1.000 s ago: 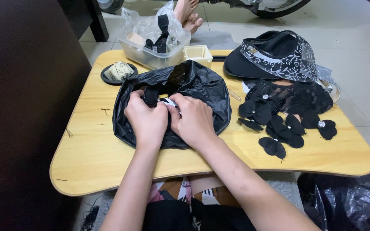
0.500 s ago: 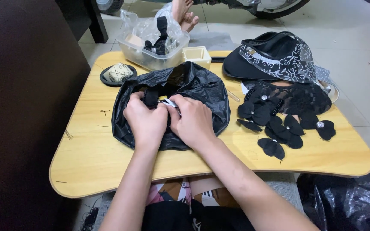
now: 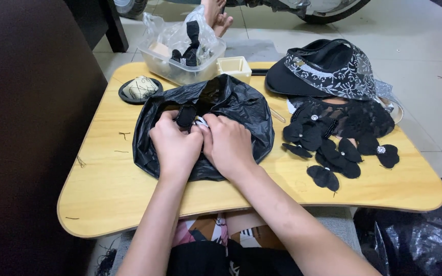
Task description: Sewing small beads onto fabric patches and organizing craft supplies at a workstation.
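Observation:
My left hand (image 3: 174, 145) and my right hand (image 3: 229, 144) are pressed together over a crumpled black plastic bag (image 3: 241, 110) lying on a small wooden lap table (image 3: 103, 168). The left fingers pinch a small black fabric piece (image 3: 185, 115). A small white, shiny bit (image 3: 200, 122) shows between the two hands, with the right fingertips closed on it. What exactly the right hand grips is mostly hidden by the fingers.
Several black fabric bows with sparkly centres (image 3: 333, 148) lie at the right, beside black lace (image 3: 364, 120) and a black patterned hat (image 3: 328, 66). A clear plastic tub (image 3: 180, 56), a small cream box (image 3: 234, 66) and a black dish with thread (image 3: 140, 89) stand at the back.
Both hands stay together over the bag; the fingers have shifted only slightly around the small piece. Nothing else on the table has moved.

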